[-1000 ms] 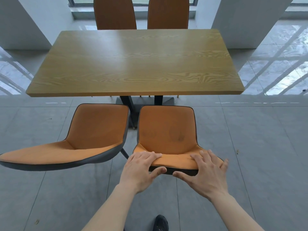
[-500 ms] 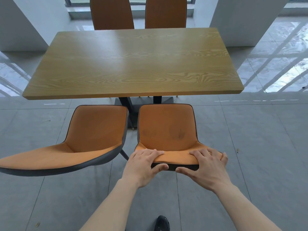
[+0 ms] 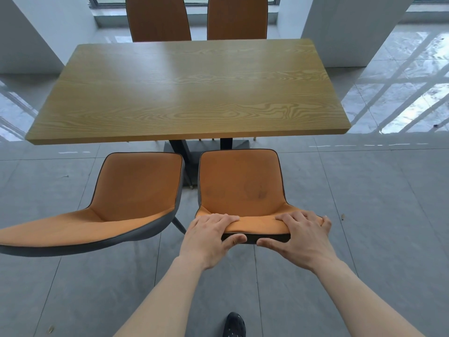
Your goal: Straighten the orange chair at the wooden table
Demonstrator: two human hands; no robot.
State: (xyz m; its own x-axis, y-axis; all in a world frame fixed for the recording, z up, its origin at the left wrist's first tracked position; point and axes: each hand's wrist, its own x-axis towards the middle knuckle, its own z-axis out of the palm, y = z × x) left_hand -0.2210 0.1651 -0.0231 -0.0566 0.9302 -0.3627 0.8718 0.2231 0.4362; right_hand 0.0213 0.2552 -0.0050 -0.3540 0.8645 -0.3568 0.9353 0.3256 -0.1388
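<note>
Both hands clamp the top edge of the chair (image 3: 240,186) back: the left hand (image 3: 209,237) and right hand (image 3: 301,239) each lay fingers over the orange pad with the thumb pressed against the dark shell behind, so each grip is pinching the backrest. The chair stands at the near edge of the bench (image 3: 184,93), just beside a second chair (image 3: 131,190) that sits skewed. The step in hand looks like squaring and sliding the chair in; next, a level push forward, keeping clear of its neighbour. Compared with a second ago, the chair sits closer to the bench and the hands have closed tighter on the backrest.
</note>
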